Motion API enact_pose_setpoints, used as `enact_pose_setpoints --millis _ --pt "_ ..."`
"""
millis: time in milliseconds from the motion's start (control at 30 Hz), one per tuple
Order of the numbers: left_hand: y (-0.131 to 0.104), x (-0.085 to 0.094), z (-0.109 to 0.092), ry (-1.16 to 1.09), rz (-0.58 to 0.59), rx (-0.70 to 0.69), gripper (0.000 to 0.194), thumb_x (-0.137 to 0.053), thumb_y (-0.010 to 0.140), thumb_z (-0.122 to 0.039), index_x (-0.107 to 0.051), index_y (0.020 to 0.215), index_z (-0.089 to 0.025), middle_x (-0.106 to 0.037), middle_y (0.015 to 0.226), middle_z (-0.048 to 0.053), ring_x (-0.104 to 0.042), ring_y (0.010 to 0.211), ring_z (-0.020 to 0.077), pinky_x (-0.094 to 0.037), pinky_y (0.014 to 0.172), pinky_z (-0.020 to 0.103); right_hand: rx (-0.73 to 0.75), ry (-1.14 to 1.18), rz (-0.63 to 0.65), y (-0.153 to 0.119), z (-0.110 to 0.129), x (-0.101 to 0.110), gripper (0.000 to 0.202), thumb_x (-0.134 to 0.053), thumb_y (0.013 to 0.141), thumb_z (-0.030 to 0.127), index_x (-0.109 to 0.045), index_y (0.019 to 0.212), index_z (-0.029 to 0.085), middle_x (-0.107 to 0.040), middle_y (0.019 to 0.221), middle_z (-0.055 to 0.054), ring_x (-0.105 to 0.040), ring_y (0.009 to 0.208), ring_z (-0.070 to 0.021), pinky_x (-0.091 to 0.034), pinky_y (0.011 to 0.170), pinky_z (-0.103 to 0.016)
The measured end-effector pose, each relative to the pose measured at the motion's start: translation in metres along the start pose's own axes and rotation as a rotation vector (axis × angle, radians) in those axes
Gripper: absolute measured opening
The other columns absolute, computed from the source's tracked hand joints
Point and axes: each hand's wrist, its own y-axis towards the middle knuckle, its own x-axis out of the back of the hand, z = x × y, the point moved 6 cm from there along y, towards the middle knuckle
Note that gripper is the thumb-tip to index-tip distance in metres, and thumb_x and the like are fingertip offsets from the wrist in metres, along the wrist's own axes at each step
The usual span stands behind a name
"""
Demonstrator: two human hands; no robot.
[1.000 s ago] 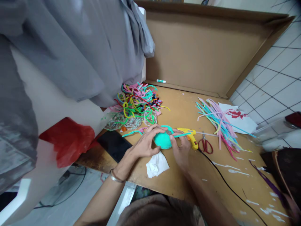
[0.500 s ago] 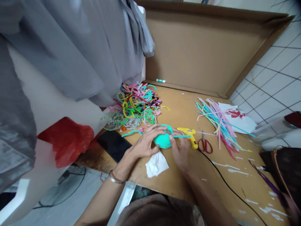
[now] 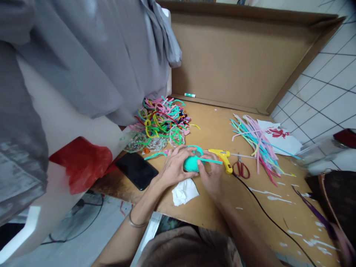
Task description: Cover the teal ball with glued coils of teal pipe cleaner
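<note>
A round turquoise piece [image 3: 190,164] is held between my two hands above the table. My left hand [image 3: 175,165] is wrapped round its left side, fingers over the top and thumb below. At its right side, my right hand [image 3: 210,172] pinches a turquoise strip [image 3: 213,161] that sticks out to the right; some of its fingers are hidden behind the strip. Just beyond my right hand lies a yellow glue gun [image 3: 222,155] with a black cord. Red-handled scissors [image 3: 240,168] lie to its right. A crumpled white tissue [image 3: 184,192] rests below the turquoise piece.
Tangled coloured pipe cleaners [image 3: 164,116] are heaped at the back left, a black phone [image 3: 137,170] in front. Long pipe cleaners [image 3: 257,141] lie at the right by white paper [image 3: 283,137]. A cardboard panel [image 3: 222,59] stands behind; a brown bag [image 3: 333,196] sits far right.
My left hand has closed further round the turquoise piece, its thumb now nearer the bottom. The strip's free end tilts slightly downward. The camera view has shifted a little.
</note>
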Motion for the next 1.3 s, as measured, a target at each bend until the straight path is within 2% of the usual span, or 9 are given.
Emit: enact_pose_setpoints --millis 100,300,567,700,800,900,967,1067,1300 --pt "0.001 -0.001 -0.001 0.008 -0.014 0.022 0.056 -0.085 0.068 -0.042 -0.055 0.112 -0.023 -0.062 0.138 0.01 -0.046 0.133 0.0371 -0.041 0.104 0.056 0.047 -0.022 0.016 -0.003 0.002 0.0 0.013 -0.055 0.093 0.03 -0.062 0.099 0.022 -0.064 0.111 -0.009 -0.06 0.109 -0.0226 -0.05 0.097 -0.046" --pt "0.001 -0.005 0.001 -0.09 -0.051 -0.052 0.054 -0.084 0.068 -0.035 -0.051 0.11 -0.023 -0.061 0.137 0.012 -0.049 0.131 0.0327 -0.037 0.112 0.055 0.13 -0.085 0.04 -0.009 0.004 0.001 0.014 -0.054 0.092 0.027 -0.061 0.103 0.024 -0.061 0.112 -0.008 -0.06 0.11 -0.023 -0.051 0.095 -0.047" --pt "0.004 -0.011 0.007 -0.222 -0.107 -0.105 0.047 -0.076 0.072 -0.028 -0.048 0.109 -0.023 -0.061 0.133 0.013 -0.053 0.129 0.0309 -0.038 0.111 0.055 0.106 -0.07 0.081 -0.015 0.004 0.0 0.022 -0.053 0.089 0.026 -0.066 0.107 0.024 -0.06 0.112 -0.008 -0.06 0.108 -0.0231 -0.052 0.092 -0.044" --pt "0.008 -0.01 0.01 -0.309 -0.105 -0.117 0.052 -0.08 0.067 -0.026 -0.047 0.108 -0.024 -0.06 0.132 0.013 -0.054 0.127 0.0306 -0.042 0.107 0.052 0.106 -0.148 0.046 -0.004 -0.003 0.009 0.023 -0.048 0.092 0.027 -0.064 0.11 0.022 -0.065 0.109 -0.009 -0.061 0.106 -0.0224 -0.049 0.094 -0.042" --pt "0.012 -0.01 0.017 -0.398 -0.093 -0.087 0.057 -0.082 0.063 -0.024 -0.047 0.108 -0.023 -0.058 0.132 0.014 -0.056 0.126 0.0308 -0.043 0.106 0.051 0.001 -0.462 -0.035 0.012 -0.022 0.031 0.03 -0.044 0.095 0.034 -0.063 0.109 0.014 -0.067 0.105 -0.015 -0.062 0.101 -0.0269 -0.049 0.089 -0.043" --pt "0.016 -0.011 0.023 -0.475 -0.063 -0.046 0.06 -0.083 0.06 -0.021 -0.046 0.108 -0.022 -0.058 0.132 0.016 -0.056 0.126 0.0308 -0.043 0.107 0.052 -0.181 -0.891 0.114 0.025 -0.047 0.044 0.045 -0.05 0.093 0.048 -0.064 0.104 0.007 -0.067 0.096 -0.021 -0.063 0.092 -0.0329 -0.048 0.077 -0.043" --pt "0.019 -0.011 0.024 -0.502 -0.04 -0.026 0.062 -0.083 0.058 -0.019 -0.046 0.107 -0.022 -0.059 0.133 0.015 -0.057 0.126 0.0308 -0.043 0.107 0.052 -0.249 -1.042 0.225 0.028 -0.057 0.046 0.055 -0.05 0.091 0.057 -0.064 0.102 0.005 -0.065 0.098 -0.024 -0.064 0.089 -0.0342 -0.046 0.071 -0.041" --pt "0.021 -0.011 0.024 -0.532 0.003 0.004 0.062 -0.083 0.056 -0.02 -0.045 0.105 -0.023 -0.059 0.134 0.014 -0.057 0.126 0.0309 -0.043 0.107 0.051 -0.296 -1.095 0.321 0.028 -0.065 0.041 0.059 -0.051 0.089 0.058 -0.064 0.103 0.002 -0.065 0.1 -0.027 -0.065 0.09 -0.0355 -0.046 0.068 -0.039" --pt "0.019 -0.008 0.026 -0.621 0.081 0.001 0.06 -0.083 0.059 -0.021 -0.045 0.105 -0.022 -0.057 0.136 0.015 -0.055 0.129 0.0298 -0.041 0.109 0.051 -0.445 -1.05 0.332 0.028 -0.081 0.036 0.05 -0.056 0.086 0.047 -0.066 0.105 0.002 -0.07 0.098 -0.026 -0.069 0.092 -0.0354 -0.048 0.072 -0.039"
